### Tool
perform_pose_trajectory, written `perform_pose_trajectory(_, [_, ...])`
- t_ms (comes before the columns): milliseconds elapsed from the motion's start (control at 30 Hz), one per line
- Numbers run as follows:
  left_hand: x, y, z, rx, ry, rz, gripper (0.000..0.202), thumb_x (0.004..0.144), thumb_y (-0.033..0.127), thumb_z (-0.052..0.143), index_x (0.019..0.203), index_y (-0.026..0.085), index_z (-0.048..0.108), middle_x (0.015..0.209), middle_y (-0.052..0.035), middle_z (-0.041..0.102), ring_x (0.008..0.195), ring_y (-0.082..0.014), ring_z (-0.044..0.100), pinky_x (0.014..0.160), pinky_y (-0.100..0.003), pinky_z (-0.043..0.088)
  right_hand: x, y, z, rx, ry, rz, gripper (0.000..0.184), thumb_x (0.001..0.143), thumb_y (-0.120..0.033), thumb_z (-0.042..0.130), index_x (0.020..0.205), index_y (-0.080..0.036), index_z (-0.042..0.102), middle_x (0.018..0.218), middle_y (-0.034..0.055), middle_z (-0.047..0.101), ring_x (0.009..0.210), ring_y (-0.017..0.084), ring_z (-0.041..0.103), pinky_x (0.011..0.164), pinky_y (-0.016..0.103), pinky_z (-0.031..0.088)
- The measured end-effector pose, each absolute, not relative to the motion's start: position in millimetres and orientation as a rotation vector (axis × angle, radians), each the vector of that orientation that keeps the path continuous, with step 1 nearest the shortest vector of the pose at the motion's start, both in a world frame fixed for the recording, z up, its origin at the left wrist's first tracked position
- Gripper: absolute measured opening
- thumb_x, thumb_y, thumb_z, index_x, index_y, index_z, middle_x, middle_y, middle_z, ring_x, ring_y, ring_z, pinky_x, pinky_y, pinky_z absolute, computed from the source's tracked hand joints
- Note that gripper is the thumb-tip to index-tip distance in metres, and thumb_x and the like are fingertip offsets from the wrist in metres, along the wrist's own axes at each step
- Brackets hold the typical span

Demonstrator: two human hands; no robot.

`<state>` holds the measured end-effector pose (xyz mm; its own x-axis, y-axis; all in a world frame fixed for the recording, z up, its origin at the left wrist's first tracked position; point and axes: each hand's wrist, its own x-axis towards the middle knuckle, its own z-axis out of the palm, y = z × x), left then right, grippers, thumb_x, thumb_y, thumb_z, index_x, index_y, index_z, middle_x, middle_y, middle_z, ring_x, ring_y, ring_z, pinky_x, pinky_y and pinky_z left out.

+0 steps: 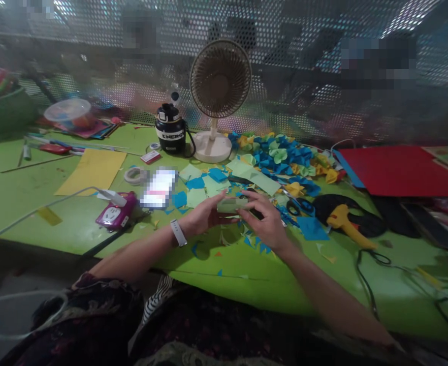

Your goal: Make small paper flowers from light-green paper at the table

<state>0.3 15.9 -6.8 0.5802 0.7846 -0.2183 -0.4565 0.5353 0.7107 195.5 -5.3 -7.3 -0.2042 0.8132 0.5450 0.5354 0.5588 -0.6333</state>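
Observation:
Between my two hands, over the middle of the green table, is a small folded piece of pale green paper (231, 205). My left hand (211, 213) grips its left end, thumb above and fingers below. My right hand (264, 216) pinches the right end with thumb and fingers. Pale green sheets (254, 175) and blue paper squares (196, 183) lie just beyond my hands. Scissors with dark handles (298, 206) rest right of my right hand, near a loose blue square (313, 228). Small paper scraps (256, 243) are scattered beneath.
Folded paper flowers (281, 155) are heaped behind, beside a fan (220, 81) and a black bottle (169, 132). A yellow glue gun (348, 226) lies right, below red sheets (403, 170). A phone (159, 188), tape roll (134, 175) and purple power strip (115, 213) sit left.

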Motion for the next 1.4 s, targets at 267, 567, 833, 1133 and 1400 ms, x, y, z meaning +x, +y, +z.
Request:
perform_pose_trajectory(267, [-1.0, 11.4, -14.5, 1.003, 0.542, 0.798, 0.047, 0.072, 0.028, 0.084, 0.115, 0.018, 0.068, 0.111, -0.0085, 0.072, 0.091, -0.0143, 0.070, 0.090, -0.032, 0.054, 193.6, -12.8, -12.6, -1.199, -1.669, 0.806, 0.025, 0.083, -0.046, 0.069, 0.085, -0.021, 0.065, 0.089, 0.0046, 0.071, 0.085, 0.020, 0.067, 0.081, 0.035, 0.053])
perform_pose_trajectory(567, [-0.9, 8.0, -5.5, 1.028, 0.527, 0.768, 0.052, 0.076, 0.026, 0.081, 0.124, 0.016, 0.064, 0.095, -0.0053, 0.075, 0.086, -0.0136, 0.071, 0.096, -0.035, 0.054, 192.6, -17.7, -9.3, -1.212, -1.629, 0.850, 0.026, 0.082, -0.046, 0.070, 0.082, -0.021, 0.063, 0.077, 0.0005, 0.068, 0.071, 0.017, 0.064, 0.069, 0.030, 0.052])
perform_pose_trajectory(833, [0.0, 7.2, -6.1, 1.034, 0.519, 0.779, 0.053, 0.076, 0.027, 0.081, 0.125, 0.016, 0.064, 0.099, -0.0068, 0.075, 0.089, -0.0147, 0.072, 0.100, -0.036, 0.052, 193.9, -17.3, -11.4, -1.208, -1.666, 0.798, 0.025, 0.083, -0.044, 0.069, 0.082, -0.020, 0.063, 0.073, -0.0005, 0.065, 0.067, 0.015, 0.062, 0.065, 0.028, 0.051])
perform_pose_trajectory(1133, [0.1, 6.9, -9.0, 1.037, 0.518, 0.798, 0.054, 0.075, 0.028, 0.081, 0.125, 0.018, 0.064, 0.106, -0.0089, 0.075, 0.096, -0.0188, 0.072, 0.102, -0.041, 0.051, 193.1, -17.8, -10.6, -1.243, -1.676, 0.772, 0.026, 0.082, -0.046, 0.069, 0.082, -0.021, 0.060, 0.072, -0.0002, 0.064, 0.066, 0.016, 0.061, 0.065, 0.029, 0.050])
perform_pose_trajectory(1400, [0.0, 6.0, -9.6, 1.037, 0.545, 0.785, 0.058, 0.077, 0.027, 0.080, 0.130, 0.018, 0.060, 0.101, -0.0082, 0.076, 0.095, -0.0189, 0.073, 0.100, -0.038, 0.053, 190.6, -16.5, -12.4, -1.269, -1.559, 0.826, 0.036, 0.077, -0.048, 0.073, 0.092, -0.022, 0.054, 0.079, 0.0012, 0.064, 0.072, 0.017, 0.063, 0.067, 0.030, 0.052])
